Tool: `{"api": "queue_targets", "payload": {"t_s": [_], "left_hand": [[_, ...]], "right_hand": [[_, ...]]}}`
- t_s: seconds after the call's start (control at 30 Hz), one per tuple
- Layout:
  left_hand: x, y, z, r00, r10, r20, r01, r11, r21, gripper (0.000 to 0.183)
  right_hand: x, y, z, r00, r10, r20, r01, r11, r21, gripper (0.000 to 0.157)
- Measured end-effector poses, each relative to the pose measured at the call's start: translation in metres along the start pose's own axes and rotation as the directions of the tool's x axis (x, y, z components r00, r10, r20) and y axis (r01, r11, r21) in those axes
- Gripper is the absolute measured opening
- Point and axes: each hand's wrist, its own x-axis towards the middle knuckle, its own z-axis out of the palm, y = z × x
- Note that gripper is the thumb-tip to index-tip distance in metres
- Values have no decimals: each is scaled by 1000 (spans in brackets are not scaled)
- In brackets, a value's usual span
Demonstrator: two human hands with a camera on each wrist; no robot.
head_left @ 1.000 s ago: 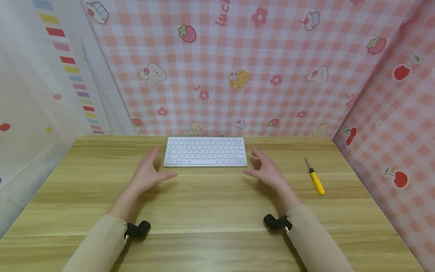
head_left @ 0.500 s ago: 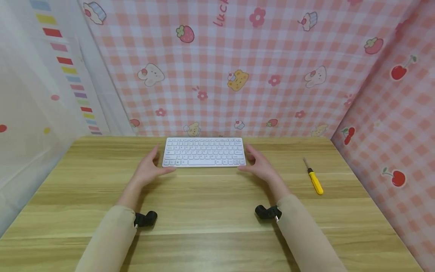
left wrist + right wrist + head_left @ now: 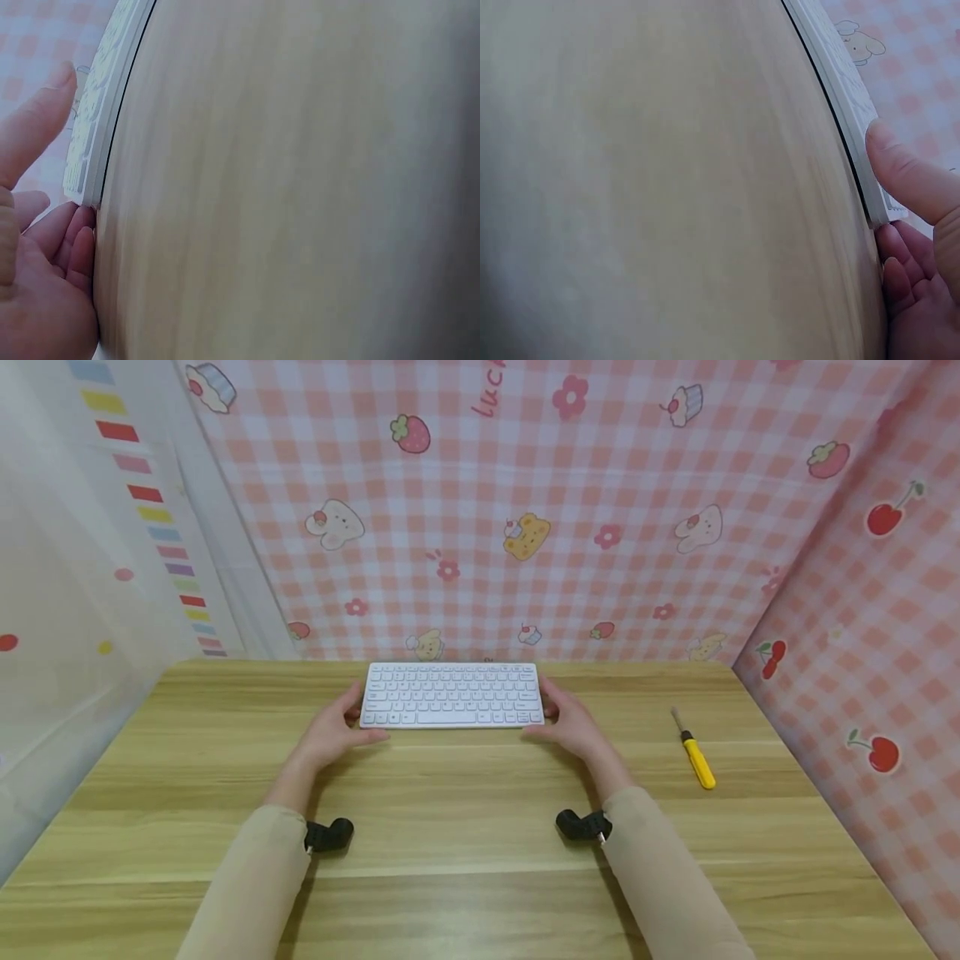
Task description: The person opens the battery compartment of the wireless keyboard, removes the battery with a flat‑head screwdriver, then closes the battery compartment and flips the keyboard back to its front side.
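Note:
A white compact keyboard (image 3: 453,697) lies flat on the wooden table near its back edge. At its left end is my left hand (image 3: 333,731), fingertips right at the edge and thumb stretched along the front corner. In the left wrist view that thumb stands raised apart from the keys, while the bent fingers (image 3: 81,251) meet the keyboard's end. My right hand (image 3: 573,727) mirrors it at the other end. In the right wrist view its fingertips touch the end edge, and the thumb (image 3: 904,169) overlaps the keyboard's front side.
A screwdriver (image 3: 697,760) with a yellow handle lies on the table (image 3: 450,810) to the right of my right hand. Behind the keyboard hangs a pink checked cloth (image 3: 465,485), and another cloth (image 3: 892,635) with cherries closes off the right side.
Both hands have moved inward and reached the two ends of the keyboard. The keyboard and the screwdriver have stayed where they were.

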Motion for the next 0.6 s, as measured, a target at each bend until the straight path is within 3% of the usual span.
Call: {"api": "queue_targets", "payload": {"t_s": [0.23,0.6], "left_hand": [[-1,0,2,1000,7,3,-7,1000,-29,100],[-6,-6,0,998,-56,-5,55,986,-160,96]], "right_hand": [[1,2,5,1000,17,2,-17,999,-29,104],[-4,2,7,999,22,-39,-22,1000,-14,96]]}}
